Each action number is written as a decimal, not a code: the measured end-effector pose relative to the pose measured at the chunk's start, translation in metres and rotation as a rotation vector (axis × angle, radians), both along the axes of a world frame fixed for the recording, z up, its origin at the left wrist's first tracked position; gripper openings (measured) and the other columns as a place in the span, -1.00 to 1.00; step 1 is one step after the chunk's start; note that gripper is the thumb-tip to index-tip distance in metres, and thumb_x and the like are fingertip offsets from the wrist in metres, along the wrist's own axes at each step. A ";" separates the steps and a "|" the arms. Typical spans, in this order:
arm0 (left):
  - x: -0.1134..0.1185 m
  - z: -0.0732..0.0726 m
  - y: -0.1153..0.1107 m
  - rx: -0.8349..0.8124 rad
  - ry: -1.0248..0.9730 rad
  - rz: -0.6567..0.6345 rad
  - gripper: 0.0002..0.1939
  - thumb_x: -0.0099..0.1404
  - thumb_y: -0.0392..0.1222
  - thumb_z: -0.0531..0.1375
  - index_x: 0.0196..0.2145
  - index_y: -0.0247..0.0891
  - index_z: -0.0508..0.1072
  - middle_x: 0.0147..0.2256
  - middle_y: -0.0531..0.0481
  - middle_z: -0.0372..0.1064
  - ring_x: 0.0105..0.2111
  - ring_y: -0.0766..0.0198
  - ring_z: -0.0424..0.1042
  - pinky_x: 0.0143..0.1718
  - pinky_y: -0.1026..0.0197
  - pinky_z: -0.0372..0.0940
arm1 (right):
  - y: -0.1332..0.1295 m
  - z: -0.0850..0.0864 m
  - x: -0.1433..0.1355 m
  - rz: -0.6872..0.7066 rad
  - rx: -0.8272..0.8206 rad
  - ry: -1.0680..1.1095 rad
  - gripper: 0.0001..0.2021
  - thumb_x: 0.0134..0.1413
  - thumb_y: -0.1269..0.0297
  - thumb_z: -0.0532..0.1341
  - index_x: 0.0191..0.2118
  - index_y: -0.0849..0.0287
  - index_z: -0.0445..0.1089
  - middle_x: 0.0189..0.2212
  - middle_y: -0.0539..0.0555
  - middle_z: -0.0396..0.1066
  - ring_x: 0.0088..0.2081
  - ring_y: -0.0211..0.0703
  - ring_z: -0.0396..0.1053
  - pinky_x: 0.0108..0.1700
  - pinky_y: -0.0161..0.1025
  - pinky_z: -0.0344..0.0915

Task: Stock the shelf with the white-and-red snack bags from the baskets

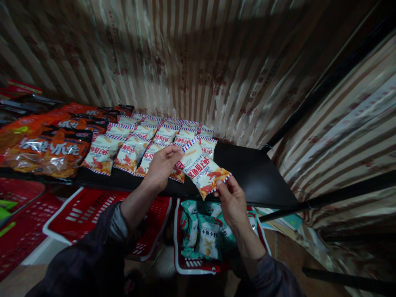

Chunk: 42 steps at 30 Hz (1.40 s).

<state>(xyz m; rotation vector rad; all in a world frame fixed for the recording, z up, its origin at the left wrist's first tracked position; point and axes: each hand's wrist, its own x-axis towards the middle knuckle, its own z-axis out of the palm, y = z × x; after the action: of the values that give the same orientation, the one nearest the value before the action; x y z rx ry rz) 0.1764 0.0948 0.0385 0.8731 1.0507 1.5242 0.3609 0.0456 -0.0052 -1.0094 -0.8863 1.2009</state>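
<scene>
Between my two hands is a white snack bag with red lettering and a striped edge, tilted over the front of the black shelf. My left hand pinches its upper left corner. The lower right corner is gripped by the fingers of my right hand. Behind it, several matching white snack bags stand in rows on the shelf, the nearest ones partly hidden by my left hand and the held bag.
Orange and black snack bags fill the shelf's left side. Below are a red basket with green snack bags and another red basket. A striped curtain hangs behind, and a black post rises at the right.
</scene>
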 end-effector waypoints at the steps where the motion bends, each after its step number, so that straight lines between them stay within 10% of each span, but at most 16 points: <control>1: 0.000 0.001 0.000 0.005 -0.008 0.006 -0.71 -0.19 -0.14 0.44 -0.49 -0.25 0.48 -0.61 0.13 0.37 -0.53 0.37 0.39 -0.46 0.35 0.25 | 0.000 0.000 0.000 -0.004 -0.002 0.004 -0.67 -0.17 0.12 0.43 -0.24 0.12 0.47 -0.39 -0.04 0.45 -0.45 -0.30 0.25 -0.49 -0.37 0.18; 13: -0.002 0.000 -0.002 0.012 0.001 -0.062 -0.68 -0.16 -0.08 0.44 -0.45 -0.26 0.50 -0.52 0.10 0.42 -0.50 0.37 0.39 -0.44 0.33 0.26 | -0.001 -0.004 0.007 -0.135 0.168 -0.180 -0.76 0.01 0.13 0.35 -0.24 0.12 0.39 -0.40 -0.04 0.42 -0.44 -0.30 0.30 -0.42 -0.35 0.27; 20: -0.003 0.002 -0.003 0.170 0.047 -0.082 -0.73 -0.07 -0.16 0.41 -0.36 -0.27 0.55 -0.38 0.04 0.51 -0.31 0.30 0.45 -0.20 0.26 0.31 | -0.020 0.019 0.016 -0.433 0.755 -0.867 -0.79 0.15 0.45 0.21 -0.12 0.08 0.44 -0.31 0.04 0.36 -0.31 -0.20 0.37 -0.32 -0.25 0.34; 32: 0.001 0.007 -0.002 0.089 -0.484 -0.186 -0.81 0.22 -0.11 0.22 -0.29 -0.29 0.50 -0.40 -0.04 0.53 -0.26 0.18 0.54 -0.13 0.13 0.41 | -0.025 0.004 0.000 -0.331 1.164 -1.281 -0.61 0.12 0.61 0.20 -0.01 0.05 0.46 -0.40 0.03 0.34 -0.27 -0.20 0.32 -0.18 -0.22 0.34; 42: 0.001 -0.001 0.001 -0.044 -0.251 -0.027 -0.75 0.08 -0.17 0.36 -0.58 -0.36 0.42 -0.60 0.05 0.40 -0.56 0.37 0.39 -0.40 0.30 0.33 | -0.024 -0.012 -0.015 -0.144 1.154 -1.293 -0.68 0.11 0.54 0.23 -0.02 0.15 0.42 -0.34 0.08 0.40 -0.23 -0.14 0.33 -0.14 -0.17 0.38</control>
<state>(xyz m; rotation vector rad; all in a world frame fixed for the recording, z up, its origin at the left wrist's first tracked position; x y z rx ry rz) 0.1778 0.0953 0.0376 0.6434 0.8821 1.5376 0.3459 0.0215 -0.0176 -0.7207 -2.0856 -0.3659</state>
